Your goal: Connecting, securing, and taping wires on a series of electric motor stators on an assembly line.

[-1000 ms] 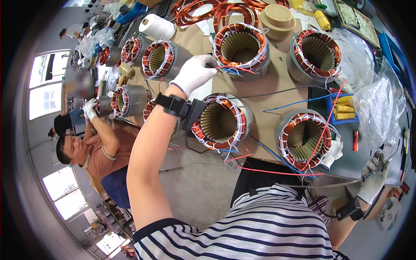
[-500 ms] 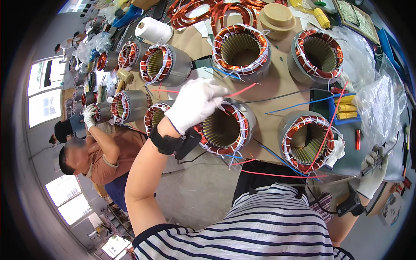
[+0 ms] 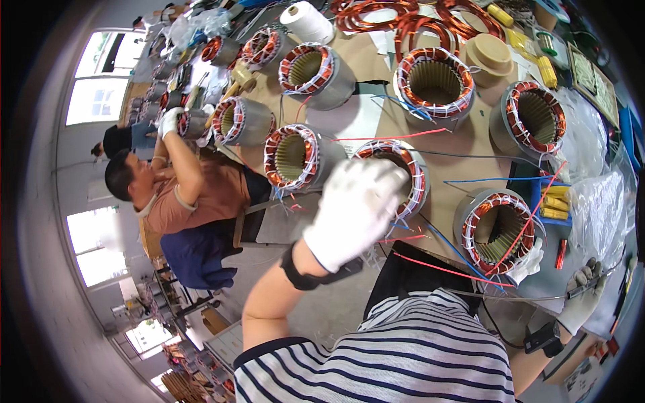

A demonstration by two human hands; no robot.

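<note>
My left hand [image 3: 359, 211], in a white glove, is over the near side of a motor stator [image 3: 418, 176] with copper windings, hiding part of it. Motion smears its fingers, and whether they hold anything is hidden. A red lead wire [image 3: 410, 136] lies just beyond that stator. At the far right my right hand [image 3: 582, 302], also gloved, is closed around a slim grey rod-like tool [image 3: 586, 287], whose kind I cannot make out. Nearest to it stands another stator [image 3: 474, 232], with red and blue leads by its rim.
More stators [image 3: 430, 87] stand across the cardboard-covered bench, beside copper coils [image 3: 376, 17] and a white thread cone [image 3: 308, 23]. A blue bin [image 3: 570, 218] with yellow pieces and clear plastic bags [image 3: 601, 181] lie right. A co-worker [image 3: 195, 181] works at the left.
My left hand has come nearer to me, away from the red wire and down over the stator. The view has shifted left. My right hand still grips the rod.
</note>
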